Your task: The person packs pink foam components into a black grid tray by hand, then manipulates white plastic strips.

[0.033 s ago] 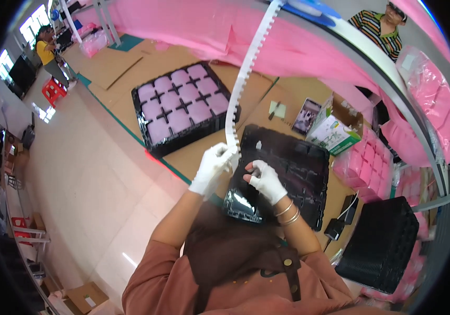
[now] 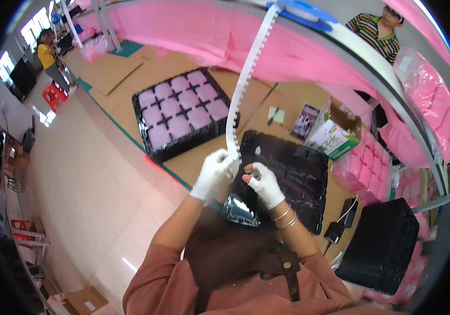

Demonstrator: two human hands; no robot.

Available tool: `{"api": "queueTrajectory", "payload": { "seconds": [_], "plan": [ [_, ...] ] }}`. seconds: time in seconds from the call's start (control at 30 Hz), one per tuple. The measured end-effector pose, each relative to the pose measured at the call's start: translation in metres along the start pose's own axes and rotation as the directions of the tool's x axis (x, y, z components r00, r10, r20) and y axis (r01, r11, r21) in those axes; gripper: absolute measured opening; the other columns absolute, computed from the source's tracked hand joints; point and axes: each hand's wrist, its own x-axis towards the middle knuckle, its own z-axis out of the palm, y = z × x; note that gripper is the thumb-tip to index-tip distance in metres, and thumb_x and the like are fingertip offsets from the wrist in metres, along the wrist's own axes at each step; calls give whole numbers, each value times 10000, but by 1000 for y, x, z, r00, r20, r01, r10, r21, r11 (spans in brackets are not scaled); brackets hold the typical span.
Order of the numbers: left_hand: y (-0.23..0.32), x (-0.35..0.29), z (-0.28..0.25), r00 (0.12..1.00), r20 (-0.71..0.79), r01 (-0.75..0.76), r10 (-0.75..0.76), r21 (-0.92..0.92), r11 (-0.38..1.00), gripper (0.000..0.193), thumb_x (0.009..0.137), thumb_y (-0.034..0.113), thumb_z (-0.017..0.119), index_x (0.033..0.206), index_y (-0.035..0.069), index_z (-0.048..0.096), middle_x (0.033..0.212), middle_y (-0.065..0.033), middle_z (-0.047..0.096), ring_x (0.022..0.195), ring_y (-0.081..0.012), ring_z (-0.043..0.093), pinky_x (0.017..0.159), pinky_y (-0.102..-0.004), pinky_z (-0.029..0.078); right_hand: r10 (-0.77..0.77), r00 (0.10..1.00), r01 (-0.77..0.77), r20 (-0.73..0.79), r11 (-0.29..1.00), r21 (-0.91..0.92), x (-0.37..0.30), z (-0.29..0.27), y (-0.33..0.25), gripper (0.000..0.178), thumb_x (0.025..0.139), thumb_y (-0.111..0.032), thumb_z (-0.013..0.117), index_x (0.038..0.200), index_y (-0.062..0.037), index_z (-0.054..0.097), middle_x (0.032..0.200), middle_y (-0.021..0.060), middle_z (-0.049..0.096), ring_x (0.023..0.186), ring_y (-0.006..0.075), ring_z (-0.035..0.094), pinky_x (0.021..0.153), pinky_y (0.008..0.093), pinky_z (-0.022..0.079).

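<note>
My left hand (image 2: 215,170), in a white glove, is closed on the lower end of a long white strip (image 2: 242,92) with small dark pieces along its right edge. The strip runs up to a blue reel (image 2: 309,16) on the rail above. Just right of it, my right hand (image 2: 265,184) has curled fingers, with bare thumb and fingertip facing the strip's end. Whatever is between those fingertips is too small to make out. Both hands are over the near left part of a black molded tray (image 2: 309,173). A shiny clear-looking patch (image 2: 242,207) shows at its near left corner.
Left of the strip, a black tray (image 2: 196,140) holds several pink pads. A phone (image 2: 306,121), an open carton (image 2: 335,137) and wrapped pink blocks (image 2: 364,163) stand to the right. Stacked black trays (image 2: 380,247) are near right. One person (image 2: 380,31) is beyond the rail, another (image 2: 49,55) far left.
The view has shifted slightly, so the table items sit a little lower and more of the blue reel shows. Both hands keep nearly the same pose at the strip's end.
</note>
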Motion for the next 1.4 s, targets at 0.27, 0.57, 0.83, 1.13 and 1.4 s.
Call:
{"api": "queueTrajectory", "payload": {
  "seconds": [0.27, 0.57, 0.83, 1.13, 1.4],
  "plan": [
    [-8, -20, 32, 999, -12, -42, 40, -137, 990, 193, 915, 246, 610, 911, 53, 626, 708, 20, 571, 560, -37, 498, 490, -180, 390, 34, 996, 3, -83, 913, 408, -7, 14, -2, 75, 841, -96, 684, 870, -35, 652, 813, -29, 627, 767, 47, 558, 723, 197, 441],
    [-2, 27, 36, 998, -62, -15, -7, -351, 936, 170, 880, 246, 631, 933, 84, 617, 731, 21, 582, 536, -27, 461, 441, -178, 309, -510, 769, 464, -386, 860, -213, -20, -1, -56, 110, 740, 23, 693, 751, -27, 596, 769, 13, 585, 740, 106, 545, 670, 253, 449],
    [-9, 29, -6, 980, -196, -66, 25, -205, 976, 159, 899, 210, 625, 944, 58, 639, 790, 13, 604, 521, -7, 429, 442, -159, 290, -155, 796, -105, -585, 917, -386, -23, -191, 26, 76, 728, -89, 699, 747, -30, 655, 749, 96, 649, 732, 206, 629, 693, 316, 494],
    [-7, 15, 14, 988, -137, -76, 71, -29, 997, 177, 901, 203, 616, 962, 42, 656, 805, -23, 638, 536, -18, 465, 458, -159, 342, -139, 856, -359, -498, 535, -765, 17, -227, 77, 169, 611, -70, 779, 706, -69, 638, 854, 151, 637, 800, 306, 632, 715, 396, 514],
    [12, 6, 10, 995, -87, -37, 42, 56, 998, 201, 871, 265, 644, 930, 73, 648, 768, 8, 628, 515, -15, 443, 448, -168, 312, -181, 906, -209, -382, 595, -776, 21, -245, 97, 301, 578, -86, 797, 807, -70, 603, 911, 148, 578, 907, 353, 579, 782, 420, 482]
  ]
}}
